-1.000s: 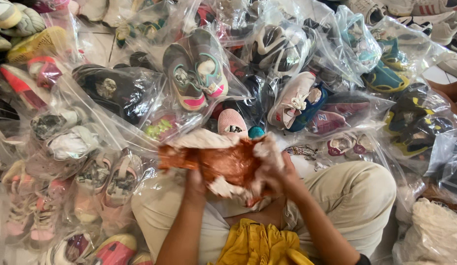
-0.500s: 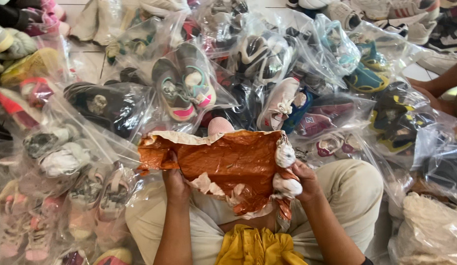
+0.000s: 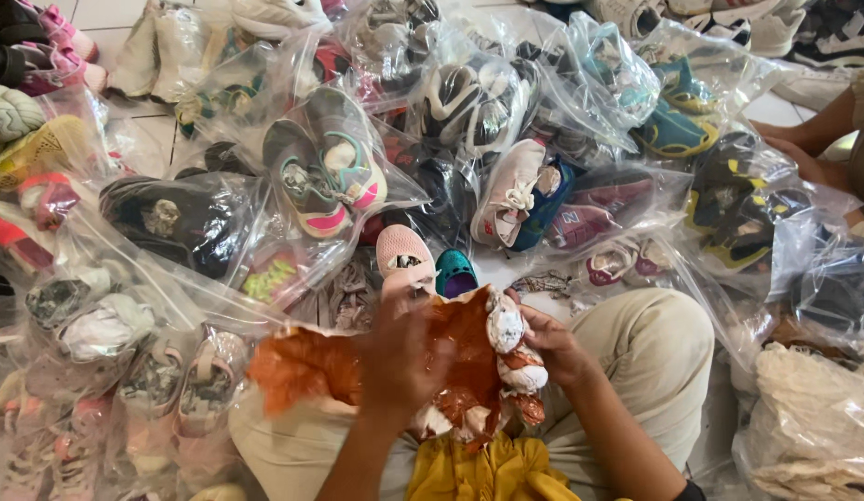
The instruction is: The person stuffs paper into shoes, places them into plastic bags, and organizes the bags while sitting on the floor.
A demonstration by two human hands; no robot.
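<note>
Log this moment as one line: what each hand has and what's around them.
left hand: gripping orange paper | right hand: holding its crumpled white end | around: bagged shoes, pink shoe

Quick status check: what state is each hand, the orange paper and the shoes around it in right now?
Left hand: gripping the paper, fingers closed.
Right hand: gripping the paper's wadded edge.
Orange paper: crumpled, torn at its edges, held over the lap.
Grey and pink sneakers: paired, sealed in a clear bag.
Pink shoe: loose, unbagged.
Teal shoe: loose, partly hidden by the paper.
</note>
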